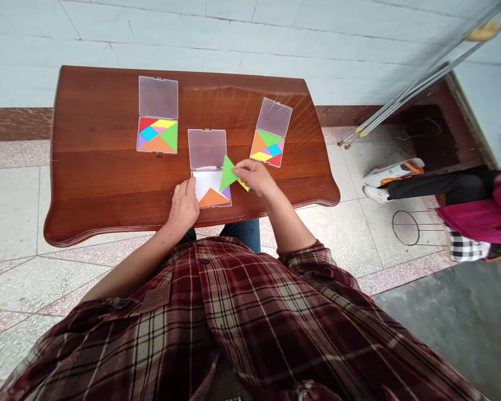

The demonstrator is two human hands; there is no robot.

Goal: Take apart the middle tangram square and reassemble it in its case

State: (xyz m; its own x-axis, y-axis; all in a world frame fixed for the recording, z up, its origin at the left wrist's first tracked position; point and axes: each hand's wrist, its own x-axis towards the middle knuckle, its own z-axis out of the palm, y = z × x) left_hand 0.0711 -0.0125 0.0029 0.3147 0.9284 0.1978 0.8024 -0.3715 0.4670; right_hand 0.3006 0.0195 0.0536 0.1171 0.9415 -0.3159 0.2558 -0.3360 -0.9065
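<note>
My right hand pinches a green triangle piece and holds it tilted over the near tangram case. A bit of yellow piece shows under that hand. The case's tray holds an orange triangle and a purple piece; its clear lid lies open behind. My left hand rests with curled fingers on the case's left edge.
Two more open tangram cases, filled with coloured pieces, lie on the brown wooden table: one at the back left, one at the right. Another person's legs and white shoes are on the floor at the right, by a wire frame.
</note>
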